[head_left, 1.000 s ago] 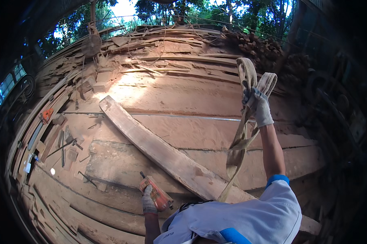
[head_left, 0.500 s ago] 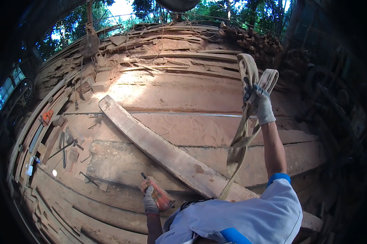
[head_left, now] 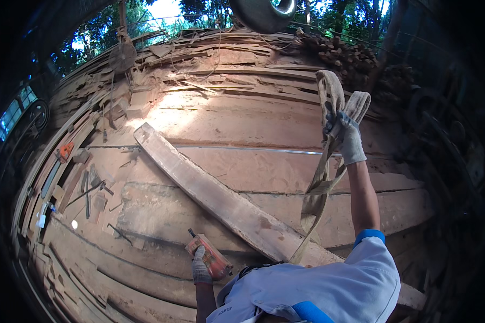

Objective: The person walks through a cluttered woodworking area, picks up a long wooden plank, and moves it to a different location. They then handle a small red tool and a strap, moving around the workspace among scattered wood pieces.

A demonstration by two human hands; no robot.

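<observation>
My right hand [head_left: 343, 133], in a white-and-grey work glove, is raised and closed around a beige webbing lifting sling [head_left: 319, 189]. Two loops of the sling stick up above the fist, and its lower part hangs toward a long, slightly curved plank [head_left: 215, 195]. The plank lies at a slant across the boards, its near end partly hidden by my body. Low in front of me, my left hand [head_left: 201, 265], also gloved, grips a worn red hoist remote control [head_left: 214, 257] with a black stub at one end. A large dark crane hook [head_left: 264, 16] hangs at the top edge.
Wide sawn boards [head_left: 161, 211] cover the ground under the plank. To the left lie scattered hand tools [head_left: 86, 192] and an orange chainsaw [head_left: 65, 152]. Stacked offcuts [head_left: 242, 51] and a wood pile [head_left: 343, 55] stand at the back; dark machinery [head_left: 447, 134] is at right.
The crane hook shows lower and farther right at the top of the view. The whole scene has shifted slightly with my head; both hands keep their holds.
</observation>
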